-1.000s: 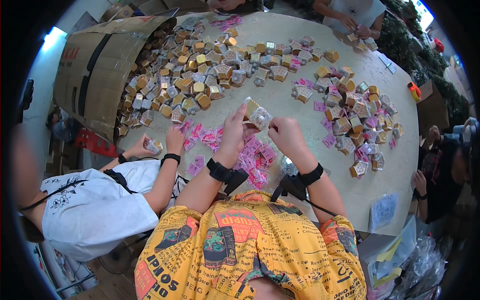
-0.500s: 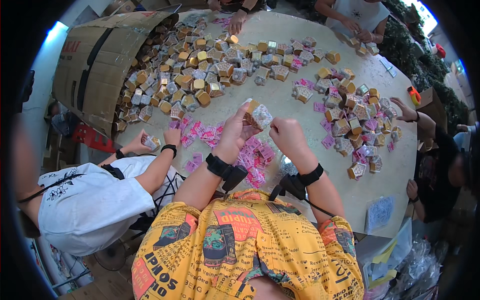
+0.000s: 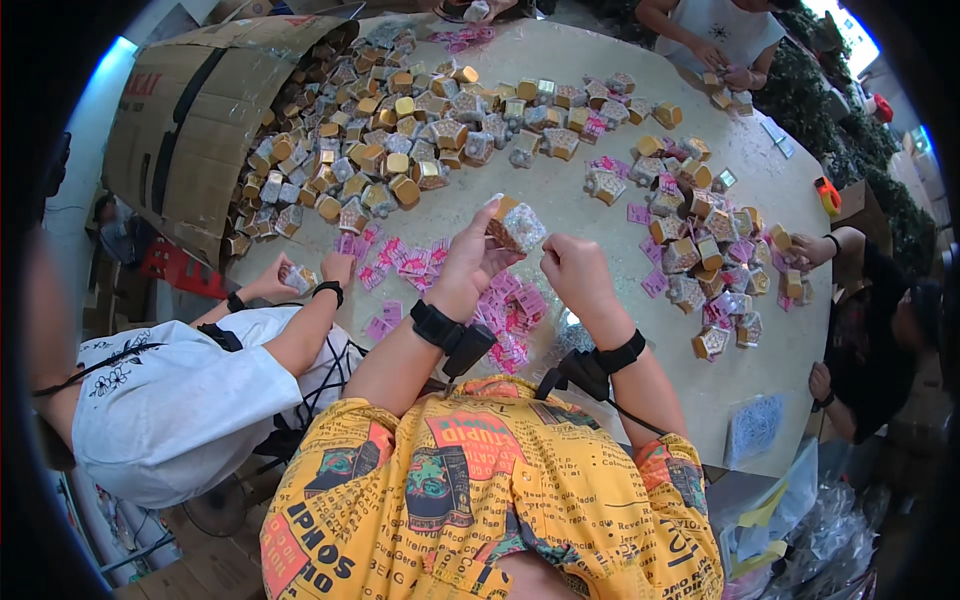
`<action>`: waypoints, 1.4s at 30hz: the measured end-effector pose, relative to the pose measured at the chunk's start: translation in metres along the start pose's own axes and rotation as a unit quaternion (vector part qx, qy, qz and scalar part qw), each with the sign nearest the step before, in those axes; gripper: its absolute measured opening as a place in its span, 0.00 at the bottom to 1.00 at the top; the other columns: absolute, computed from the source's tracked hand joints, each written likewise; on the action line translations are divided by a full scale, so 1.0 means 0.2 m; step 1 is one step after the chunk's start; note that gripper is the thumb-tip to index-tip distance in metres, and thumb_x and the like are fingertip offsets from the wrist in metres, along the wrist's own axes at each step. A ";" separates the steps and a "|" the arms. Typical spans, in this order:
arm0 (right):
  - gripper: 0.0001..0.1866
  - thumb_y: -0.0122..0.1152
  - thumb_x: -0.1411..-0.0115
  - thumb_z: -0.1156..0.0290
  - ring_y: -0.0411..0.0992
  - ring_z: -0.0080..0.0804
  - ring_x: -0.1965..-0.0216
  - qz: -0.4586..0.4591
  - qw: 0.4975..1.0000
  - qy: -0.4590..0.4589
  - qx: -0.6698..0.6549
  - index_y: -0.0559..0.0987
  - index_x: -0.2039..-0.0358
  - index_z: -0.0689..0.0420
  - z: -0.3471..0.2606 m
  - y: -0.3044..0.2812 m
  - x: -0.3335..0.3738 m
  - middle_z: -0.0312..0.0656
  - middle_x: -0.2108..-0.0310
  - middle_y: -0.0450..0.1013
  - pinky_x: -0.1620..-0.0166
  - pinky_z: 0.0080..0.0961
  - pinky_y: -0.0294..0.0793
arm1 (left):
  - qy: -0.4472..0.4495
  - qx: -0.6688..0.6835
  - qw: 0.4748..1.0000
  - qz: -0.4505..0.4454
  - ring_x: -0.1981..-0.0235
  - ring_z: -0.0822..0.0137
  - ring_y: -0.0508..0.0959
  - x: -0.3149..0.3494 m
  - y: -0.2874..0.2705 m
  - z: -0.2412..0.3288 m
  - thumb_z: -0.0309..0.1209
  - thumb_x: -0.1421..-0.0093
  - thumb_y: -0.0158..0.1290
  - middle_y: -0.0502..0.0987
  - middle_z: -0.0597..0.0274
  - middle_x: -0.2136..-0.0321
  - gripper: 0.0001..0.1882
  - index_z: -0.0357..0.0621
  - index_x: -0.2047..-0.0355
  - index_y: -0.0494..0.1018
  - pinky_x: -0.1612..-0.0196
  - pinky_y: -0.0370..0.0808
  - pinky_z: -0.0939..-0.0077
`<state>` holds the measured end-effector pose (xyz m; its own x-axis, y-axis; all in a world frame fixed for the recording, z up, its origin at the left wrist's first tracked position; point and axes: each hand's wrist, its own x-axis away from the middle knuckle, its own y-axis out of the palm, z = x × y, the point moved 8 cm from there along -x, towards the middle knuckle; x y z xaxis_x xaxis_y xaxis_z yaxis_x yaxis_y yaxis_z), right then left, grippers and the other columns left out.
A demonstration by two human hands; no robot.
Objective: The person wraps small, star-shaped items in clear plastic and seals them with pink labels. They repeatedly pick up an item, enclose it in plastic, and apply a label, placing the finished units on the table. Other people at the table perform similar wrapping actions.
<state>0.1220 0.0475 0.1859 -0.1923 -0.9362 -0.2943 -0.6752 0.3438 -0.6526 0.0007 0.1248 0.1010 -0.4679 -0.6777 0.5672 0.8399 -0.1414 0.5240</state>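
My left hand (image 3: pixel 466 262) is closed around a small house-shaped ornament (image 3: pixel 519 229) with brown sides and a white, glittery top, held tilted above the table. Just to its right, my right hand (image 3: pixel 582 274) is closed in a pinch, a small gap from the ornament. Whatever those fingers hold, if anything, is too small to make out. Below my hands lies a pile of pink printed tags (image 3: pixel 512 305). Close to my right wrist sits a shiny, clear-looking item (image 3: pixel 573 335), partly hidden by the forearm.
A large heap of similar ornaments (image 3: pixel 385 130) spills from a cardboard box (image 3: pixel 165 130) at the left. Another cluster (image 3: pixel 715 240) with pink tags lies right. A bundle of thin clear strands (image 3: pixel 755 430) rests near the right edge. Several co-workers handle pieces around the table.
My hands and the ornament stay almost in place, the ornament turned slightly. The co-worker's hand at the right has come down onto the ornaments there; one at the far side now holds a piece.
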 end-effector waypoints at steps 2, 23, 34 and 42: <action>0.05 0.56 0.53 0.74 0.72 0.51 0.73 0.000 1.000 0.002 0.003 0.74 0.78 0.62 0.00 0.00 0.00 0.51 0.77 0.72 0.68 0.41 0.72 | 0.005 0.005 1.000 0.009 0.71 0.65 0.80 0.01 0.00 0.01 0.48 0.44 0.55 0.77 0.59 0.69 0.22 0.43 0.60 0.71 0.71 0.80 0.71; 0.07 0.57 0.53 0.76 0.73 0.42 0.79 0.002 0.999 0.039 -0.023 0.77 0.73 0.65 0.05 0.01 0.00 0.50 0.81 0.72 0.73 0.31 0.71 | 0.014 0.001 1.000 -0.007 0.71 0.64 0.79 -0.03 -0.01 -0.02 0.50 0.45 0.54 0.77 0.57 0.69 0.24 0.41 0.60 0.71 0.70 0.79 0.72; 0.06 0.56 0.54 0.76 0.71 0.39 0.80 -0.003 0.985 0.123 -0.119 0.77 0.75 0.65 0.10 0.01 -0.01 0.50 0.82 0.70 0.74 0.29 0.69 | -0.013 0.035 0.999 -0.037 0.62 0.65 0.77 -0.05 0.00 -0.06 0.50 0.41 0.48 0.74 0.60 0.62 0.23 0.45 0.55 0.67 0.58 0.76 0.67; 0.05 0.56 0.54 0.75 0.73 0.47 0.77 0.016 0.981 0.146 -0.128 0.77 0.77 0.64 0.09 -0.01 -0.02 0.54 0.80 0.71 0.72 0.33 0.71 | 0.057 0.034 0.996 -0.064 0.60 0.62 0.76 -0.04 0.03 -0.02 0.49 0.41 0.49 0.73 0.59 0.61 0.24 0.44 0.55 0.67 0.60 0.77 0.64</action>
<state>0.1374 0.0513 0.1756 -0.3876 -0.9188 -0.0750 -0.8146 0.3795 -0.4386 0.0106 0.1267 0.0968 -0.5330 -0.7352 0.4189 0.7524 -0.1852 0.6322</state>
